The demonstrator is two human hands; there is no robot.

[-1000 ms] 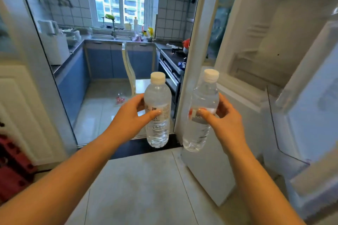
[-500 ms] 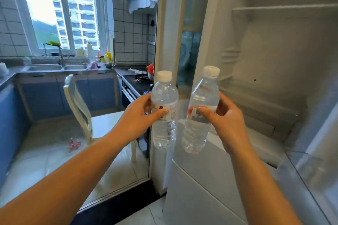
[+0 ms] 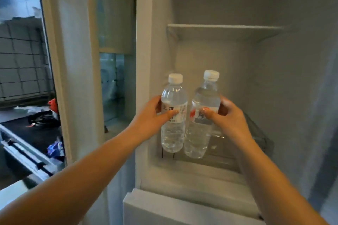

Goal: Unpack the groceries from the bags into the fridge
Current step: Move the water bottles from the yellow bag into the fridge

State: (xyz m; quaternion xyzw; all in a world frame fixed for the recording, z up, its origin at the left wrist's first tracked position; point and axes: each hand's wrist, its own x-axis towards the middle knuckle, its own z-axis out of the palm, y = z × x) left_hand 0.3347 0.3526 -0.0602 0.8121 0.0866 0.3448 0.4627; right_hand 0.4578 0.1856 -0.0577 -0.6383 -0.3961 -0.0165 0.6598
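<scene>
Dim, cool, flat light overall; fridge interior [image 3: 274,78] grey, no hard shadows. Brightest patch is bluish daylight, upper left of the frame. Left side motion-smeared and soft. Wide-angle bending at edges. Centre reasonably sharp, bottle labels [image 3: 181,113] partly readable.

Both water bottles [image 3: 173,115] [image 3: 203,118] are clear, glossy plastic with matt white caps and paper-like printed labels. The fridge [image 3: 274,78] interior looks smooth, matt white plastic, as does its shelf [image 3: 225,28].
</scene>
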